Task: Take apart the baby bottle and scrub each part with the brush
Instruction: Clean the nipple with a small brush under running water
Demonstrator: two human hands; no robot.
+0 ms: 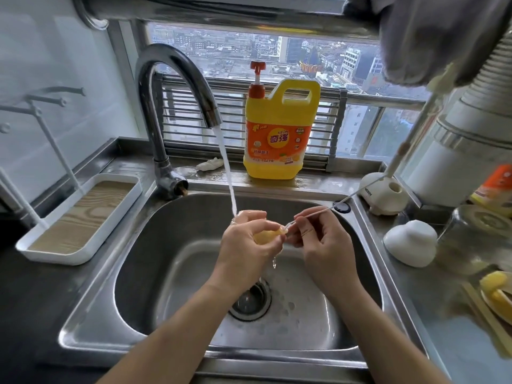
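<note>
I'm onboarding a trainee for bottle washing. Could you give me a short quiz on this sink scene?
1. True or false: water runs from the tap.
2. The left hand holds: A) a yellowish bottle part B) a sponge C) a spoon.
3. Fill in: the right hand pinches a thin ___.
Key: 1 true; 2 A; 3 brush.

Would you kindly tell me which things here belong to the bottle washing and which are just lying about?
In use: left hand holding the yellow teat; right hand pinching the thin brush; running tap; sink.
Lying about: soap jug; white tray; crumpled rag.
</note>
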